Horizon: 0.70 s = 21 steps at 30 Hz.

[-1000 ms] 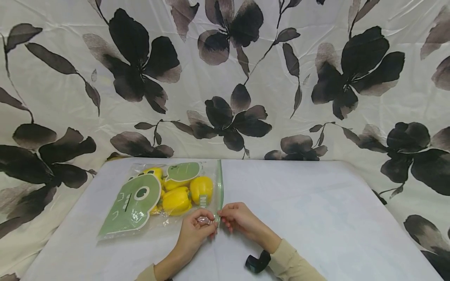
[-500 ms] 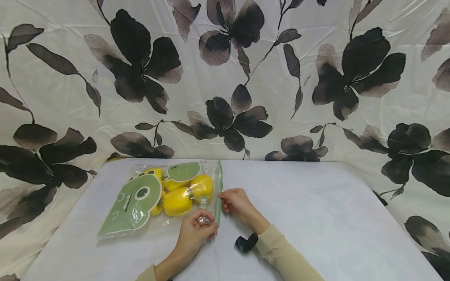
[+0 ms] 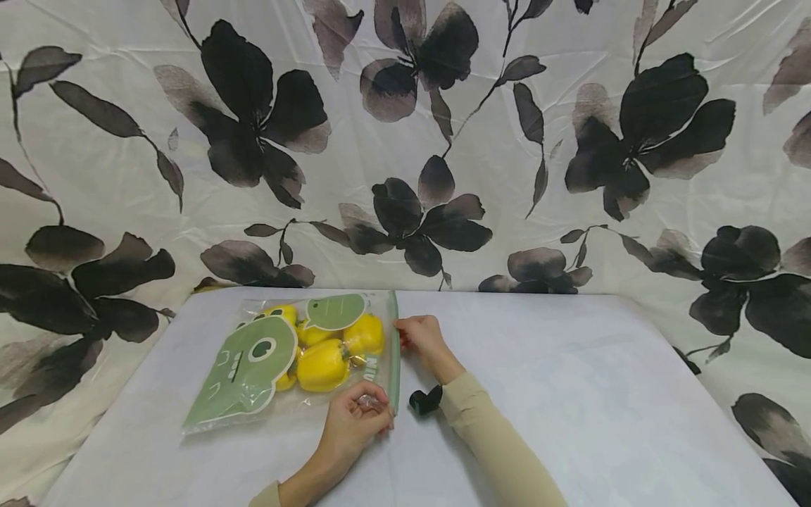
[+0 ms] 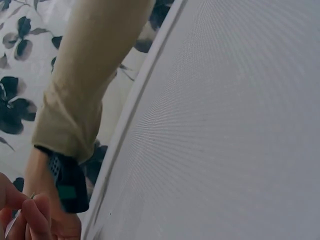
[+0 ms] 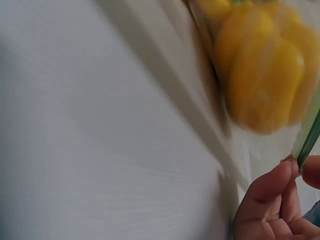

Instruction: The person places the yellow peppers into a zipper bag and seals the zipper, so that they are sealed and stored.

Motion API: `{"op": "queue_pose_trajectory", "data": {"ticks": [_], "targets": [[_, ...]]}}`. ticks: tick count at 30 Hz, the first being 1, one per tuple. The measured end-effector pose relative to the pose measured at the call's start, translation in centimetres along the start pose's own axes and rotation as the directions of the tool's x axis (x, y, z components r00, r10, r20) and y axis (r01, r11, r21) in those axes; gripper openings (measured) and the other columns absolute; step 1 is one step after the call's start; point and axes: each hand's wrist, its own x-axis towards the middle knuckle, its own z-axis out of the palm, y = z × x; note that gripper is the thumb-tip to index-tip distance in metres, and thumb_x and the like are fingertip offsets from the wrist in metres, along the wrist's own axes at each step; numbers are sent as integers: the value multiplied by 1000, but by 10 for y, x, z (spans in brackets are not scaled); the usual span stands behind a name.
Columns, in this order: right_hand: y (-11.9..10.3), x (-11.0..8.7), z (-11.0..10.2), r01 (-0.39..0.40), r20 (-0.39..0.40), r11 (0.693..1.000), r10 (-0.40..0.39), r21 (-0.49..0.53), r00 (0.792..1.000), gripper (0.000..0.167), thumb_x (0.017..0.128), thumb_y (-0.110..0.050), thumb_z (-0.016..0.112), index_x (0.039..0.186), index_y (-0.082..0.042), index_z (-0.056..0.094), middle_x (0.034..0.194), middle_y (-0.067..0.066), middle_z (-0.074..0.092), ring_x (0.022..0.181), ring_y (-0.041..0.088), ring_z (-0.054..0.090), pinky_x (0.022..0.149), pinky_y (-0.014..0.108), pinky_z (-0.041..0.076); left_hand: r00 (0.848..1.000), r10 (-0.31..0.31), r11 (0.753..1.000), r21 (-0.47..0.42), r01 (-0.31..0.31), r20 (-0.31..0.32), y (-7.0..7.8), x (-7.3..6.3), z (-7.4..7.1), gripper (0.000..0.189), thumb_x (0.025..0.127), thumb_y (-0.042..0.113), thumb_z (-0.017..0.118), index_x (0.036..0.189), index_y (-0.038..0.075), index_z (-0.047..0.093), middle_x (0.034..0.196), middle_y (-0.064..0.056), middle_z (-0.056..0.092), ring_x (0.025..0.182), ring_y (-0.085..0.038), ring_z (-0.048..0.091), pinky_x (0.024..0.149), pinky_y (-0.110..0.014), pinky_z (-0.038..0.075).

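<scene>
A clear zip bag [image 3: 237, 380] with green cartoon prints lies flat on the table, left of centre in the head view. Several yellow bell peppers [image 3: 323, 366] are inside it. Its green zip strip [image 3: 395, 370] runs along the right edge. My left hand [image 3: 356, 419] pinches the bag near the strip's near end. Farther along, my right hand [image 3: 429, 345] pinches the strip between thumb and finger. In the right wrist view that hand [image 5: 272, 207] grips the green strip [image 5: 309, 137], just below a pepper [image 5: 265, 80]. Left fingertips [image 4: 36, 212] show at the left wrist view's lower corner.
A white-covered table [image 3: 589, 401] extends to the right of the bag. Behind it hangs a floral cloth [image 3: 519, 169]. A black wrist device [image 3: 426, 400] sits by the right sleeve [image 3: 494, 436].
My right hand has slid away from me along the zip strip, from near the left hand toward the far end. The left hand has stayed almost in place.
</scene>
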Motion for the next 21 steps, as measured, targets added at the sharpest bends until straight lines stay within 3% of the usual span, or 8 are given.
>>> {"op": "queue_pose_trajectory", "data": {"ticks": [8, 16, 21], "targets": [[-13, 42, 6, 8, -91, 1000, -11, -29, 996, 15, 89, -8, 66, 76, 1, 63, 63, 3, 56, 54, 13, 51, 52, 22, 46, 1000, -15, 1000, -10, 15, 23, 1, 0, -2, 21, 74, -17, 68, 91, -13, 57, 68, -9, 63, 57, -18, 62, 54, -22, 49], [-33, 70, 8, 89, -118, 987, -105, -133, 987, 23, 93, -12, 66, 93, 11, 67, 65, 3, 51, 53, 12, 49, 51, 21, 48, 1000, 8, 1000, -7, -7, 17, 0, 1, -5, 20, 73, -17, 68, 90, -13, 59, 69, -10, 62, 56, -18, 61, 53, -22, 49], [-38, 68, 1, 80, -45, 978, -91, -194, 995, 23, 94, -10, 65, 100, 12, 67, 69, 4, 53, 57, 13, 51, 55, 23, 52, 1000, -2, 1000, -2, 2, 14, -1, 7, -6, 20, 73, -17, 68, 90, -11, 60, 70, -10, 61, 57, -19, 61, 53, -22, 49]]}}
